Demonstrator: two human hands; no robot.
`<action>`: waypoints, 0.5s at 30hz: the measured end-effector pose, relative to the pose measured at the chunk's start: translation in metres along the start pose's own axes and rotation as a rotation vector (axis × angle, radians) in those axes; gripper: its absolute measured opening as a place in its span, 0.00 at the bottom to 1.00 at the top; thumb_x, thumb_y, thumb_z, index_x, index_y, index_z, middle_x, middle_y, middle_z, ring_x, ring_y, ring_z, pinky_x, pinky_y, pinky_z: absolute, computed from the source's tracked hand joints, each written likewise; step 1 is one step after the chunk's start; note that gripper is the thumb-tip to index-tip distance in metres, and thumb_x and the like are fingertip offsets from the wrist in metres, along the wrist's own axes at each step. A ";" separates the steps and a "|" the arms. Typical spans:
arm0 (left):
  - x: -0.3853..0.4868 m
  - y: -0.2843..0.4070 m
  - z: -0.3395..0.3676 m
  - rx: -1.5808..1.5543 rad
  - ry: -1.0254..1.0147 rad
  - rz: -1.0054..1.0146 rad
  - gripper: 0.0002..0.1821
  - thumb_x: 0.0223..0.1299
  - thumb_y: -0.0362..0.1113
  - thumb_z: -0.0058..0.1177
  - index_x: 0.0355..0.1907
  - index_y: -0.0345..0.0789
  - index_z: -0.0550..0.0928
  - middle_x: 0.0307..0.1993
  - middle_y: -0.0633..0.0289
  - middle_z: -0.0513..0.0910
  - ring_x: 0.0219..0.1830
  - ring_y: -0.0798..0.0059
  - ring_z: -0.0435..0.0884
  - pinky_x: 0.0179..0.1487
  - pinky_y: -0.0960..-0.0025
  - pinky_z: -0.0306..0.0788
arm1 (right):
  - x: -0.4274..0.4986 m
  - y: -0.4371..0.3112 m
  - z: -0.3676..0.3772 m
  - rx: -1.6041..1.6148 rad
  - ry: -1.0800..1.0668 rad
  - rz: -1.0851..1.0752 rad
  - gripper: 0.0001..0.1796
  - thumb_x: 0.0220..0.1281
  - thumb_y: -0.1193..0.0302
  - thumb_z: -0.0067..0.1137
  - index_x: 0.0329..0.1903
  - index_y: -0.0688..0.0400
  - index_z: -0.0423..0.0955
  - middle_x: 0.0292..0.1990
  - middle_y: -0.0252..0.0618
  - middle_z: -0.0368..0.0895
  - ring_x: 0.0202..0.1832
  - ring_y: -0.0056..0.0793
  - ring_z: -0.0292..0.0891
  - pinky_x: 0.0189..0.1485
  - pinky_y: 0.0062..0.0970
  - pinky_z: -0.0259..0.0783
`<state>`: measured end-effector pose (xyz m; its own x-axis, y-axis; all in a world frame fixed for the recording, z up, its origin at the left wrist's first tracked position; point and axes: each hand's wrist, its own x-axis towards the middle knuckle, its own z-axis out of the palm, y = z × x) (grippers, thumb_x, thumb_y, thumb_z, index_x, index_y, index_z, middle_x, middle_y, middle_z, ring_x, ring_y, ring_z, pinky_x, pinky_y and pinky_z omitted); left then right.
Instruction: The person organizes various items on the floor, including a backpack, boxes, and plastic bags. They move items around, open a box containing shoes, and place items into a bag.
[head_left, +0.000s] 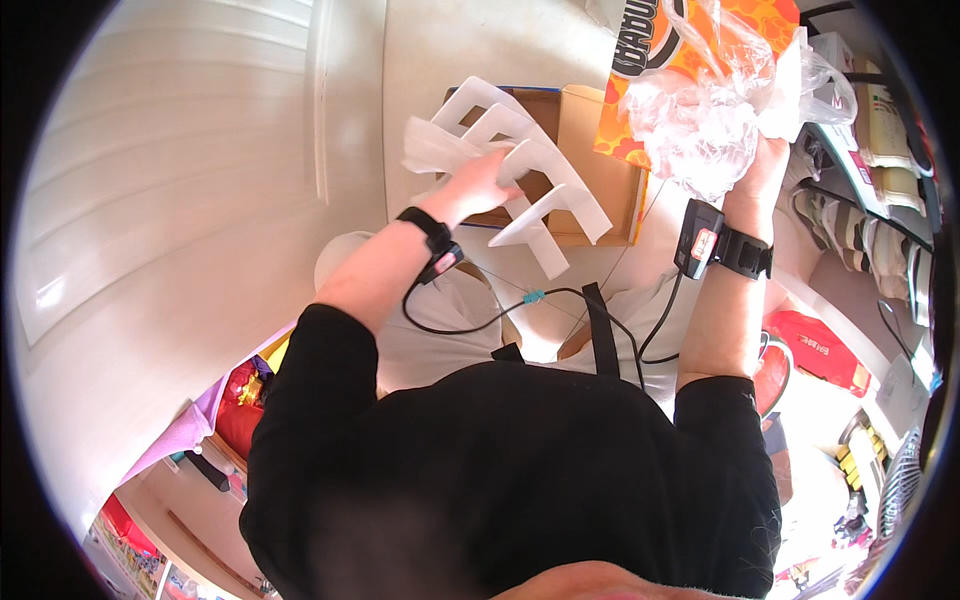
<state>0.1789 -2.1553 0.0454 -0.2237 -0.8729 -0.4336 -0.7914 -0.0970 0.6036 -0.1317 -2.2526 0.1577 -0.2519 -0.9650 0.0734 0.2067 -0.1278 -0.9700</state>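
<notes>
My left hand (476, 184) grips a white slotted divider insert (555, 161), its fingers around one of the upright partitions. A translucent white sheet (433, 144) sticks out to the left of that hand. Beneath the insert lies an open shallow cardboard box (600, 180) with a brown inside, resting on the tiled floor. My right hand (759, 169) is raised at the upper right, closed around a bunch of crumpled clear plastic bags (694, 124). A white piece (786, 94) shows just above its fingers. Behind the plastic stands an orange patterned panel (615, 127) bearing large lettering.
Black wrist straps with small devices are joined by a black cable (480, 330) hanging across my lap. Shoes (847, 229) fill a rack at the right. A pale panelled surface (187, 187) rises at the left. A red bag (817, 352) lies at the right.
</notes>
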 end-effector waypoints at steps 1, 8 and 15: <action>0.005 -0.003 0.001 0.011 0.003 -0.007 0.29 0.48 0.41 0.63 0.54 0.35 0.73 0.45 0.51 0.80 0.46 0.55 0.79 0.48 0.60 0.71 | -0.001 -0.002 0.000 0.017 0.005 0.013 0.20 0.51 0.83 0.55 0.51 0.70 0.71 0.47 0.40 0.78 0.46 0.25 0.75 0.48 0.23 0.70; 0.028 -0.011 -0.082 -0.105 -0.434 -0.012 0.14 0.48 0.32 0.58 0.40 0.32 0.81 0.35 0.56 0.83 0.37 0.64 0.80 0.44 0.65 0.71 | -0.002 -0.016 -0.020 0.058 0.041 0.063 0.19 0.52 0.80 0.57 0.49 0.68 0.72 0.45 0.39 0.79 0.45 0.24 0.75 0.47 0.22 0.70; 0.045 -0.001 -0.090 -0.946 -0.354 -0.460 0.18 0.62 0.39 0.50 0.50 0.29 0.77 0.45 0.60 0.81 0.43 0.74 0.80 0.46 0.70 0.74 | -0.003 -0.023 -0.029 0.037 0.114 0.055 0.18 0.54 0.78 0.56 0.49 0.68 0.72 0.45 0.38 0.79 0.43 0.23 0.75 0.46 0.23 0.70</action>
<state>0.2209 -2.2374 0.0862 -0.2898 -0.4881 -0.8233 -0.1207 -0.8347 0.5374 -0.1631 -2.2402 0.1730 -0.3449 -0.9386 -0.0081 0.2569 -0.0860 -0.9626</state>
